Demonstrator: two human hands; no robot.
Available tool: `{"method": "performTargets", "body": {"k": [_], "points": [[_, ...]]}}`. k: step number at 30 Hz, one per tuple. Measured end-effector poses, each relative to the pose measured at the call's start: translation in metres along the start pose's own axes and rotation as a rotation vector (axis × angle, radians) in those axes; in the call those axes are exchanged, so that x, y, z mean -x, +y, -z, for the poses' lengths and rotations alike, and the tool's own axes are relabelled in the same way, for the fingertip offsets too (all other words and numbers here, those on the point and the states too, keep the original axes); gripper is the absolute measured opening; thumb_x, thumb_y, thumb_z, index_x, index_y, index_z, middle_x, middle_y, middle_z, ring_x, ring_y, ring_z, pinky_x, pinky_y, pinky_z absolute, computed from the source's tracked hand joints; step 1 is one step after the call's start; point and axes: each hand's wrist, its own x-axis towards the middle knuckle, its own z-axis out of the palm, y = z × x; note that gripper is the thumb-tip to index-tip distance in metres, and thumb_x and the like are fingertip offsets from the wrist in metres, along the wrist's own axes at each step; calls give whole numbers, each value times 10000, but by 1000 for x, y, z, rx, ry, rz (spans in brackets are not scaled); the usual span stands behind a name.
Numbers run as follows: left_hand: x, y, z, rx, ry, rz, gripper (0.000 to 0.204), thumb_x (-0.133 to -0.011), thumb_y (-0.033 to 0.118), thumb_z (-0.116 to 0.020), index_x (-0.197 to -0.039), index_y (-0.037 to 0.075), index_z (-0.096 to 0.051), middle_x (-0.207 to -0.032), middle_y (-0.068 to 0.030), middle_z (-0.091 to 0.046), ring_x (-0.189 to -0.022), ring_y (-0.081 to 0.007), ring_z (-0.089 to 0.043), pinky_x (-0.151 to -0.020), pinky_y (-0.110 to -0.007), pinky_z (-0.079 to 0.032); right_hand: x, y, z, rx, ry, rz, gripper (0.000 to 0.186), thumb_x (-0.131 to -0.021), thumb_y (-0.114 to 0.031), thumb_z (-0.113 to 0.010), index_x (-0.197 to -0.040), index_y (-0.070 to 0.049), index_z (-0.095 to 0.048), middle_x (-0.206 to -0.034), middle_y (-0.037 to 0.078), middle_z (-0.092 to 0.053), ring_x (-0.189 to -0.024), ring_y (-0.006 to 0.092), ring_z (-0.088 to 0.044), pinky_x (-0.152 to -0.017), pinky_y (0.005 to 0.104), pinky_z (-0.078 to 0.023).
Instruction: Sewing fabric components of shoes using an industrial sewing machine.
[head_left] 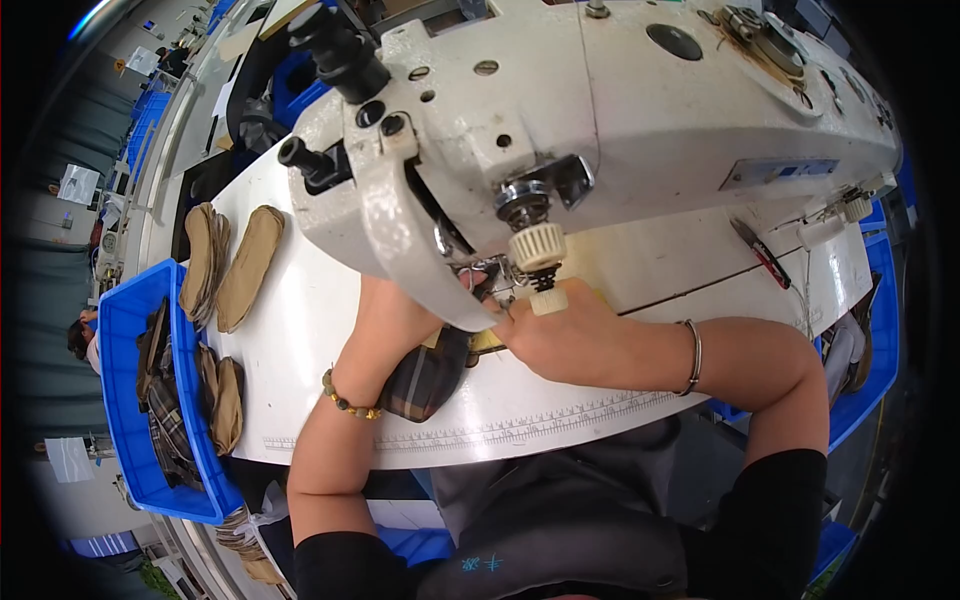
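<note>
Under the head of a white sewing machine, both my hands are at the needle area. A dark plaid fabric piece, rounded like a shoe toe, hangs toward me between them. My left hand, with a beaded bracelet at its wrist, holds the piece from the left; the machine's curved white guard hides most of its fingers. Curled in at the right side of the piece is my right hand, close below the cream tension knob. The needle and the stitching point are mostly hidden.
Tan sole-shaped pieces lie at the table's left. Beside them stands a blue bin with plaid pieces. Red-and-black thread snips rest at the right. Another blue bin is at the far right. A printed ruler lines the near table edge.
</note>
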Motion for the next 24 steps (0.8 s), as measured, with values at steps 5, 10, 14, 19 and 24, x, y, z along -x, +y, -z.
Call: {"method": "performTargets", "body": {"k": [5, 10, 14, 19, 24], "points": [[0, 3, 1, 5, -2, 51, 358, -756, 125, -828, -1049, -5, -669, -984, -98, -714, -854, -189, -656, -732, -315, -522, 0, 2, -3, -20, 11, -3, 139, -703, -112, -653, -802, -15, -656, -548, 96, -588, -495, 250, -630, -439, 373, -466], [-2, -8, -5, -3, 74, -56, 353, -748, 137, -837, -1030, -1, -677, -972, -93, -710, -843, -184, -653, -730, -307, -519, 0, 3, -4, -47, -31, -10, 150, -732, -118, -647, -843, -25, -685, -542, 91, -588, -503, 254, -632, -442, 380, -455], [-2, 7, 3, 22, -45, 121, 361, -741, 142, -839, -1030, -2, -677, -975, -95, -709, -872, -191, -657, -768, -313, -522, 1, 3, -5, 7, 1, 6, 167, -752, -123, -640, -877, -31, -702, -541, 92, -592, -502, 254, -631, -439, 381, -450], [-2, 8, 0, 29, 9, 89, 378, -739, 107, -823, -1058, -14, -659, -1010, -102, -702, -934, -206, -657, -826, -305, -519, 1, 5, -9, 20, 43, 6, 127, -749, -124, -638, -832, -41, -688, -535, 90, -590, -498, 255, -629, -440, 381, -453], [-5, 2, -9, 102, 194, -135, 345, -697, 215, -831, -960, 32, -703, -867, -118, -708, -754, -315, -676, -672, -388, -532, 0, 5, -8, 57, 27, 44, 90, -722, -136, -647, -773, -61, -651, -534, 97, -589, -497, 250, -625, -442, 381, -461]]}}
